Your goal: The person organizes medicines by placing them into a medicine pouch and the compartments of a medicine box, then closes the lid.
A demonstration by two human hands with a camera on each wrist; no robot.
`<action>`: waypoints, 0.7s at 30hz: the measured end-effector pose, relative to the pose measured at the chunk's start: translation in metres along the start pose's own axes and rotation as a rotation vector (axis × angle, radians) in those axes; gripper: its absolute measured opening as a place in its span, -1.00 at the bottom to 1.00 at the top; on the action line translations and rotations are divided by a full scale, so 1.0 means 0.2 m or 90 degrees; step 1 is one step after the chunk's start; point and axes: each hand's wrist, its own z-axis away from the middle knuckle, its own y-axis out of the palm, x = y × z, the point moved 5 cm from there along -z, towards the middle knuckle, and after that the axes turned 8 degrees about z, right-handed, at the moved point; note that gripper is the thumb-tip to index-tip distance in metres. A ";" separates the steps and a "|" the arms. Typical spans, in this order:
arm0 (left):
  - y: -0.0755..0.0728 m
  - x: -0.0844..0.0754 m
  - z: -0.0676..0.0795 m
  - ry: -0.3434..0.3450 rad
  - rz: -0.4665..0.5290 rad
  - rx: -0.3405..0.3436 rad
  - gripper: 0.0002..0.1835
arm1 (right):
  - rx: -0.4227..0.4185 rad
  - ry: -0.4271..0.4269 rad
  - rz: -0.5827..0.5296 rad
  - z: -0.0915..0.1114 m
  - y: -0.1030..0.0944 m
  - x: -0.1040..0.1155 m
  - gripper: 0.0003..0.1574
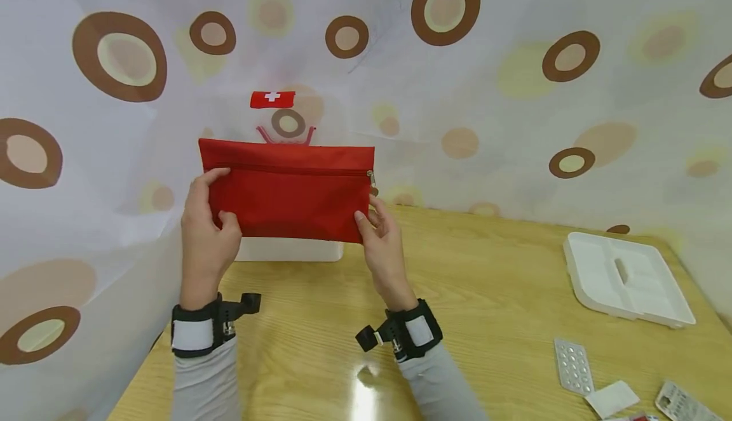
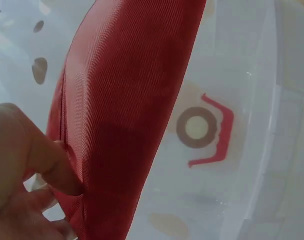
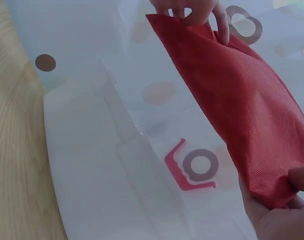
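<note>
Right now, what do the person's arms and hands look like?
The left sleeve and right sleeve are long and pale grey. Each wrist wears a black strap with a white patch and a small black block sticking out. The left hand and right hand are bare.

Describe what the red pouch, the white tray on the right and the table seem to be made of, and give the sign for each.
Red pouch: woven fabric, probably synthetic, with a slight sheen; fine diagonal ribbing shows in the wrist views.
White tray: likely moulded plastic, smooth; its corners are rounded.
Table: wood or wood-look laminate, glossy; grain lines and a bright reflection show.
</note>
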 end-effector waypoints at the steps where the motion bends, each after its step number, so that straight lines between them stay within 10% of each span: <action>1: 0.00 0.03 -0.01 0.004 0.005 -0.004 -0.35 | 0.010 -0.011 -0.004 -0.01 0.03 -0.01 -0.43; 8: 0.05 0.22 -0.03 0.016 0.007 -0.051 -0.23 | -0.014 -0.091 0.108 -0.10 0.16 -0.01 -0.41; 13: 0.13 0.30 -0.02 0.023 -0.062 -0.015 -0.22 | -0.114 -0.101 0.308 -0.17 0.13 -0.04 -0.59; 21: 0.16 0.45 -0.01 -0.013 -0.140 0.052 -0.28 | -0.071 -0.114 0.478 -0.18 0.14 -0.14 -0.61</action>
